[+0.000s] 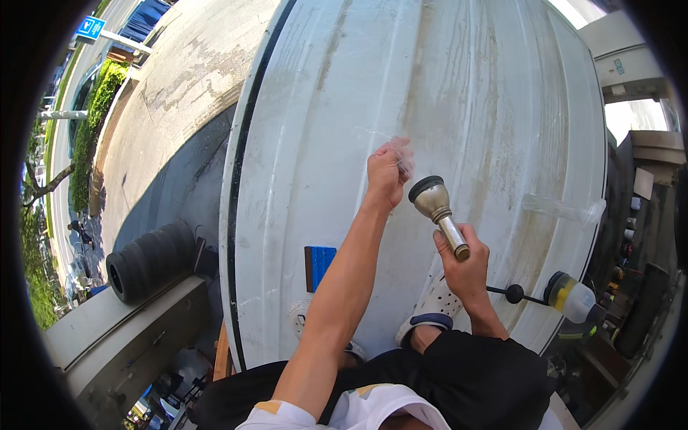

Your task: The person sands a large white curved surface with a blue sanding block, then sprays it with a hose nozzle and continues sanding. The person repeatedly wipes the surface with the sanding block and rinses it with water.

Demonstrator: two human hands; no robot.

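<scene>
My left hand (385, 176) is closed around a crumpled piece of clear, pinkish plastic film (403, 154), held over a white ribbed metal roof (301, 136). A thin clear strand trails from the film toward the left. Just to the right, my right hand (467, 266) grips a metal flashlight (433, 199) by its narrow handle. Its wide, dark-rimmed head tilts up and left, close to the left hand's fingers. Beside my left forearm lies a flat blue scraper (322, 266) with a dark edge.
A clear plastic tube-like piece (557, 208) lies near the roof's right edge. Close to that edge is a translucent container (573, 298) with yellow inside and a black rod. My white clog (438, 304) rests on the roof. Stacked black tires (147, 261) lie beyond the left edge, lower down.
</scene>
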